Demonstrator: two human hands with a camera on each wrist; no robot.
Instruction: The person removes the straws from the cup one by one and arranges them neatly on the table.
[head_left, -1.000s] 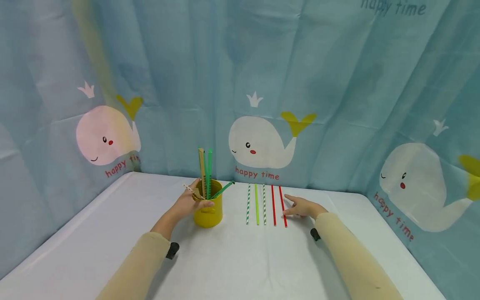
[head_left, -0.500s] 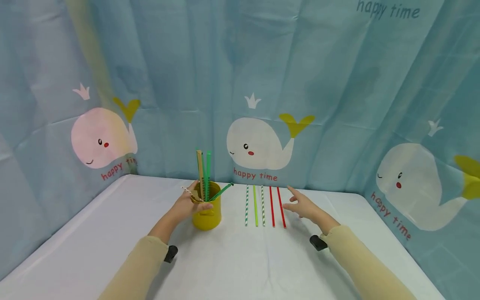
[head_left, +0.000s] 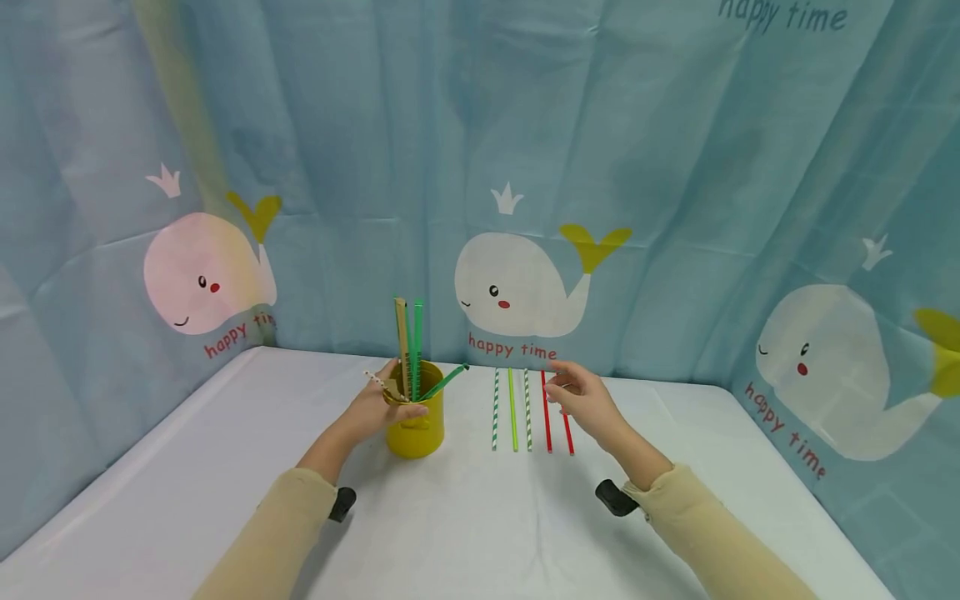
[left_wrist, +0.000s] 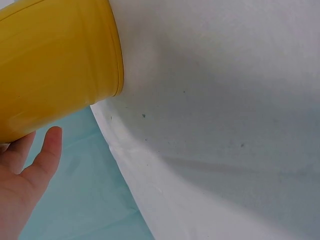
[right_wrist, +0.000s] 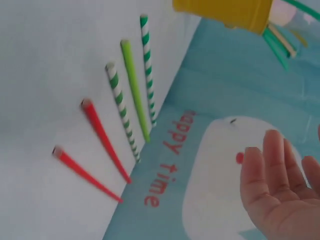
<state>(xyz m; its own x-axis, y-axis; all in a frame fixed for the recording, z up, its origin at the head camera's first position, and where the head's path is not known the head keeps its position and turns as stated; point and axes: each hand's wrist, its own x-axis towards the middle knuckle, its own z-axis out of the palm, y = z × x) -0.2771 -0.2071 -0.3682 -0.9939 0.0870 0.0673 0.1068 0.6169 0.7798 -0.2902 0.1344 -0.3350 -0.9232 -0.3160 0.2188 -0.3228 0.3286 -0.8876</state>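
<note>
My left hand (head_left: 372, 412) holds the yellow cup (head_left: 416, 437) at its left side, thumb across the front near the rim. Upright green straws (head_left: 418, 333) and a tan straw (head_left: 405, 337) poke out of it. A bent green straw (head_left: 453, 377) leans over the right rim, and a speckled white straw (head_left: 373, 380) over the left. Loosely bent and holding nothing, my right hand (head_left: 594, 407) hovers above two red straws (head_left: 548, 429), partly covering the outer one. Left of these lie two green-and-white striped straws (right_wrist: 120, 102) and a lime green straw (right_wrist: 133, 85) between them.
The straws lie side by side on a white tablecloth (head_left: 465, 517), close to its back edge. A light blue curtain (head_left: 360, 167) printed with whales hangs behind and along both sides. Each wrist carries a small black camera (head_left: 617, 497).
My right hand has lifted from beside the outer red straw and shifted left over the red straws, its fingers bending more. The left hand and the cup stay in place.
</note>
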